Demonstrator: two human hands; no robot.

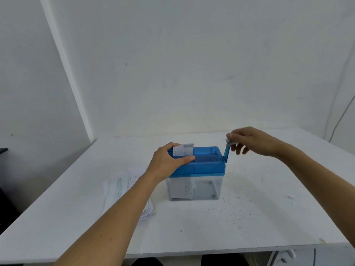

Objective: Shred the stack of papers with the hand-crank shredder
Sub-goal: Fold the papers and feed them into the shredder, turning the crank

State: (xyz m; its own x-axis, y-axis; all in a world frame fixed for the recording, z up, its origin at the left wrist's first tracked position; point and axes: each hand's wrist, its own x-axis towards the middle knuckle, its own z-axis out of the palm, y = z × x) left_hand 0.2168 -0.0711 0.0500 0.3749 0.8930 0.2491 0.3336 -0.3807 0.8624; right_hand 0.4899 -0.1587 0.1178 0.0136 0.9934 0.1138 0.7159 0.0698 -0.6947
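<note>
**One sheet halfway through, the pile waiting**

The small hand-crank shredder with a blue plastic lid and a clear bin [196, 169] stands mid-surface on the white surface [249, 217]. A white printed sheet [183, 149] stands upright in the left part of its slot, with only a short piece showing above the lid. Pale paper [181, 191] hangs in the bin beneath, so this sheet looks more than half fed.

The left hand [169, 160] grips the lid's left end, thumb across the front and fingers curled over the back. The right hand [251, 141] pinches the knob of the blue crank [226, 152], fingers closed on it.

Most of the job seems to remain. The loose stack of white papers [123, 187] lies just left of the shredder, partly under the left forearm.

Count: one shredder, one crank, one sheet in the slot, and one stack whose sheets cannot be counted.
</note>
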